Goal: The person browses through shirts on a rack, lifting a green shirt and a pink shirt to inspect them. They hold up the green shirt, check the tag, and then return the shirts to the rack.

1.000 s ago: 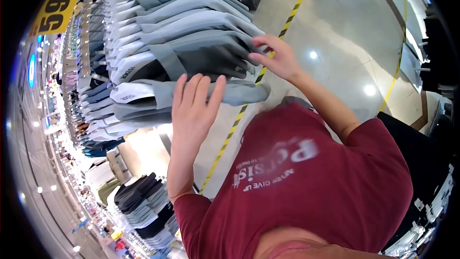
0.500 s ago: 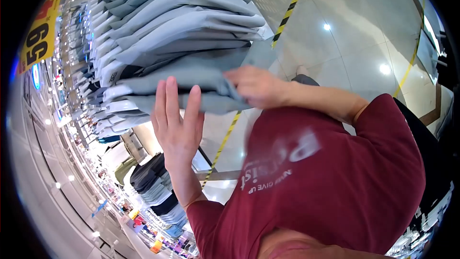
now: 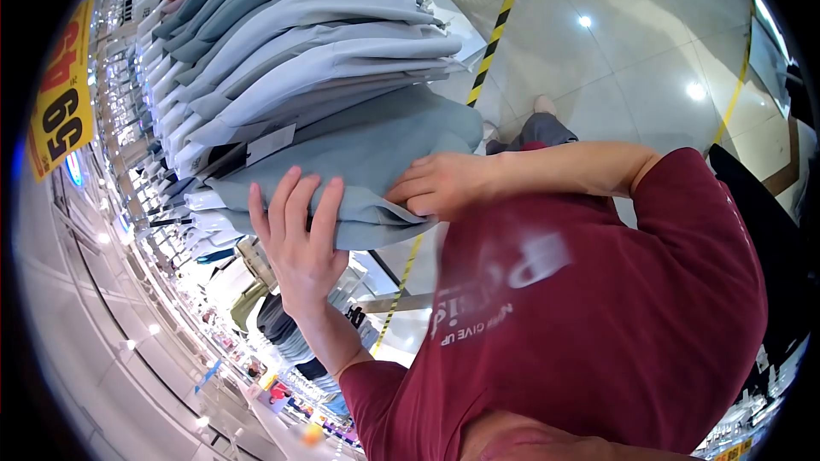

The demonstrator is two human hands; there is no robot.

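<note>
A grey-green shirt (image 3: 354, 141) hangs at the near end of a row of garments, its fabric folded over toward me. The fingers of my left hand (image 3: 299, 239) are spread and lie across the cloth; the thumb is hidden. My right hand (image 3: 448, 183) has its fingers curled on the shirt's lower edge, gripping the fabric there. A white tag (image 3: 271, 143) shows near the collar side, beside a dark patch.
Beyond the shirt hang several pale grey and green garments (image 3: 333, 51). A yellow price sign (image 3: 64, 94) is at the left. Black-and-yellow tape (image 3: 504, 21) runs along the tiled floor (image 3: 615, 43). Folded dark and grey clothes (image 3: 286, 337) lie further off.
The shirt's fabric has been spread out, and the tag now shows. Both hands are lower in view; my left hand has come onto the cloth, and the right hand is no longer blurred.
</note>
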